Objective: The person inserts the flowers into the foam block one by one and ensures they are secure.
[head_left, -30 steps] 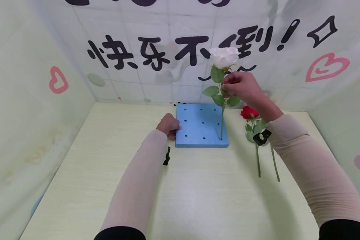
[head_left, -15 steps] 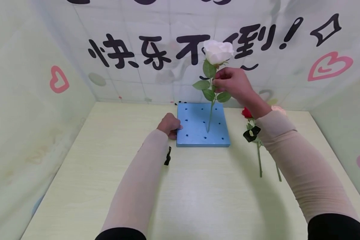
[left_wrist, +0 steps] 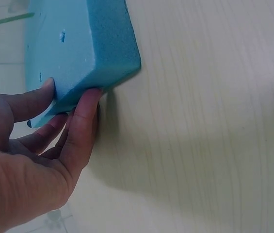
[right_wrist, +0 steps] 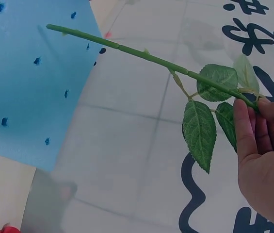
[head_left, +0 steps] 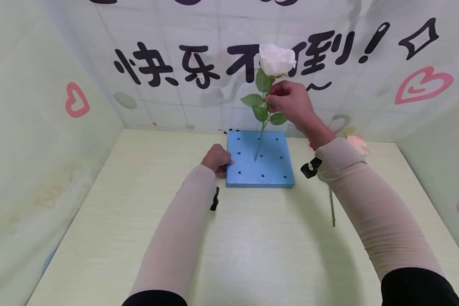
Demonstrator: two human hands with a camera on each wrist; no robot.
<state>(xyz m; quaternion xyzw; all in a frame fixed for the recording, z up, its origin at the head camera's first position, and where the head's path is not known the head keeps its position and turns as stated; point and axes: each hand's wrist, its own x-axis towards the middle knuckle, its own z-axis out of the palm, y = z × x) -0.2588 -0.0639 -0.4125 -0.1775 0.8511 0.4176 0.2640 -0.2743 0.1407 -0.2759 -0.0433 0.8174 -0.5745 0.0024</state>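
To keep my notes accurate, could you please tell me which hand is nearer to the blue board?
Left. The left hand grips the left edge of the blue board; the right hand is higher up, apart from it, holding the white rose.

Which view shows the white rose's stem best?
Right wrist: the stem runs large and unblocked from the right hand to its lower end. Head shows it small; left wrist catches only that end.

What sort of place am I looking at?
Probably a small staged booth for hand practice or filming: a pale table set against a printed backdrop, patterned side walls closing it in, and a blue block dotted with holes. The wider building isn't visible.
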